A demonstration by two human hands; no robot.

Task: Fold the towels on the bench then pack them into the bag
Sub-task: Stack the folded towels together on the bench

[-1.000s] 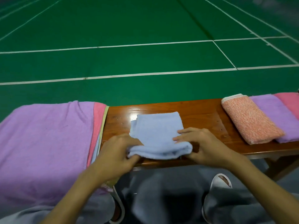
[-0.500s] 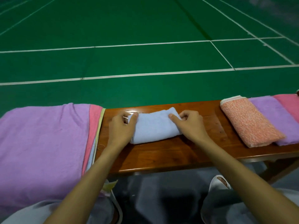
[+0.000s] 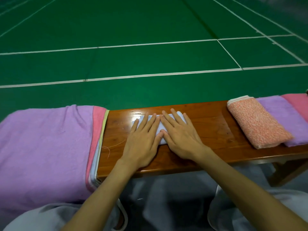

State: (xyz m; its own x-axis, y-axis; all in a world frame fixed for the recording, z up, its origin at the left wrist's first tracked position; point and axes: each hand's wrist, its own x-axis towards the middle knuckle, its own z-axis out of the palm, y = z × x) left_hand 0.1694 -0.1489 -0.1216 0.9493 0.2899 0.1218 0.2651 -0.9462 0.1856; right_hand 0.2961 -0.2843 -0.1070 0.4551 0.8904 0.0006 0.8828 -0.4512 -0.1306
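Observation:
A small light-blue towel (image 3: pixel 160 129), folded into a narrow bundle, lies on the middle of the wooden bench (image 3: pixel 208 124). My left hand (image 3: pixel 143 139) and my right hand (image 3: pixel 180 135) lie flat on top of it, side by side, fingers straight, pressing it down. The hands hide most of the towel. A stack of unfolded towels, purple (image 3: pixel 45 144) on top with pink (image 3: pixel 97 124) and paler ones under it, drapes over the bench's left end. Folded orange (image 3: pixel 256 124), purple (image 3: pixel 286 117) and pink (image 3: pixel 298 100) towels lie in a row at the right end. No bag is in view.
Beyond the bench spreads a green court floor (image 3: pixel 150 22) with white lines. My knees in grey trousers (image 3: pixel 166 197) are below the bench's near edge. A loose thread (image 3: pixel 110 147) lies on the wood beside the left stack.
The near edge of the blue towel was lifted and folded away from me, halving it. Both hands then let go of its ends and now press flat on the folded bundle.

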